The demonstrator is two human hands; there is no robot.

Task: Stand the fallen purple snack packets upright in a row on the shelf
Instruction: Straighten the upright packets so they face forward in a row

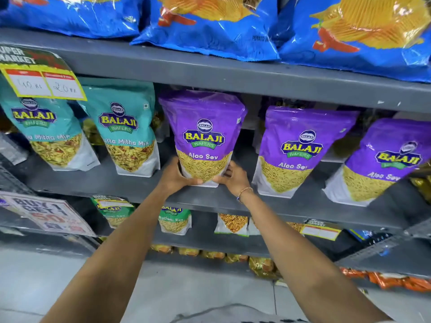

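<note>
Three purple Aloo Sev packets stand in a row on the grey middle shelf (233, 201). The left purple packet (203, 127) is upright, and both my hands hold its base: my left hand (177, 176) grips the bottom left corner, my right hand (233, 177) the bottom right corner. The middle purple packet (300, 141) stands upright to the right, apart from my hands. The right purple packet (394, 155) leans to the right near the frame edge. More purple packets show dimly behind them.
Two teal Khatta Mitha Mix packets (123, 122) stand left of the purple ones. Big blue chip bags (210, 22) overhang the shelf above. Price tags (44, 82) hang at left. Green and other packets (175, 220) fill the lower shelves.
</note>
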